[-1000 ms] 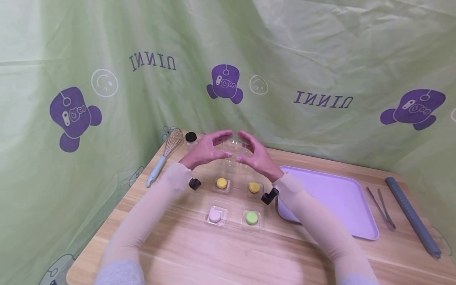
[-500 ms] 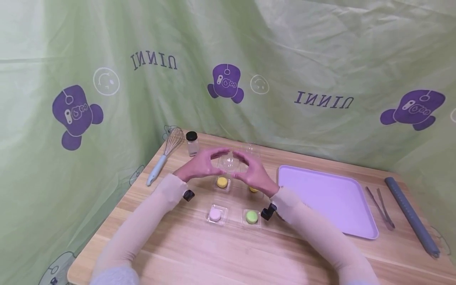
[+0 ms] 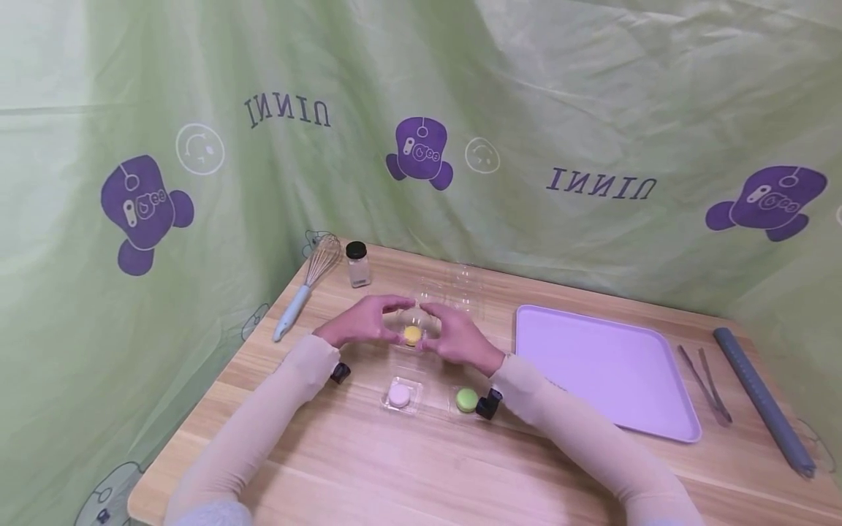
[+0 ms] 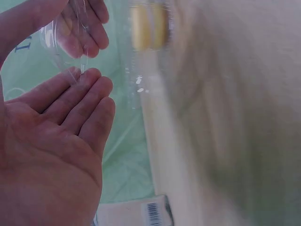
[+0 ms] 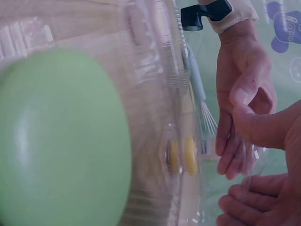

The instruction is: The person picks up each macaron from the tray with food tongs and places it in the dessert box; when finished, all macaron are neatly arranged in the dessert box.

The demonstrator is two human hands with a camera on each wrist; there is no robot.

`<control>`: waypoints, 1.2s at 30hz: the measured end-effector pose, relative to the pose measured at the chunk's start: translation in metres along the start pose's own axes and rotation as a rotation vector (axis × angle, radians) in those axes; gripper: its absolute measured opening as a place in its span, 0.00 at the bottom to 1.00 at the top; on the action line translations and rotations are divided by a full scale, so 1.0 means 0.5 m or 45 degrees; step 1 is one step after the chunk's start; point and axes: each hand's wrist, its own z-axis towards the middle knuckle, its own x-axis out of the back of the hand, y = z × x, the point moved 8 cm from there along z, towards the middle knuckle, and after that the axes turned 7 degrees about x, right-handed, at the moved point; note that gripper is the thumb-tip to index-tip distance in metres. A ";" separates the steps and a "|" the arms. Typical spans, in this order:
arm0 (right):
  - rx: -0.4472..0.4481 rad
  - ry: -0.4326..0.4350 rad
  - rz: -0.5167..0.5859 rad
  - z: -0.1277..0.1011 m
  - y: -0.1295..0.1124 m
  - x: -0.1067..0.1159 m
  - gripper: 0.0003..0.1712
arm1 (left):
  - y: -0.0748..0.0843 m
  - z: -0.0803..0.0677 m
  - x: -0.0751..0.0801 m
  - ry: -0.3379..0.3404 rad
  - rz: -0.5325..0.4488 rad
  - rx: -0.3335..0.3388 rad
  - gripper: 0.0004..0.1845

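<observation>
Lowered since a second ago: left hand (image 3: 358,321) and right hand (image 3: 457,337) pinching clear plastic dome lid (image 3: 413,319) over yellow macaron (image 3: 412,334) (capping nearly seated).

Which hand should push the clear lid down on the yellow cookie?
Probably either: both hands share the clear lid over the yellow macaron. The left hand and right hand sit on opposite sides, so neither looks better placed.
</observation>
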 end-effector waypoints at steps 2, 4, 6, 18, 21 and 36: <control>-0.009 -0.026 -0.044 0.001 -0.001 -0.005 0.51 | -0.006 0.000 -0.005 -0.010 0.022 0.021 0.46; -0.016 -0.037 -0.072 0.000 -0.002 -0.006 0.50 | -0.010 0.001 -0.009 -0.019 0.045 0.024 0.45; -0.024 -0.045 -0.096 -0.002 -0.001 -0.007 0.49 | -0.011 0.002 -0.013 -0.027 0.060 0.017 0.45; -0.035 -0.083 -0.123 -0.002 0.008 -0.020 0.50 | -0.025 0.014 -0.025 -0.045 0.106 0.006 0.45; -0.036 -0.098 -0.140 0.001 0.010 -0.026 0.50 | -0.030 0.015 -0.026 -0.037 0.125 0.016 0.45; 0.032 -0.158 -0.263 0.014 0.009 -0.047 0.50 | -0.044 0.014 -0.032 -0.035 0.216 0.050 0.44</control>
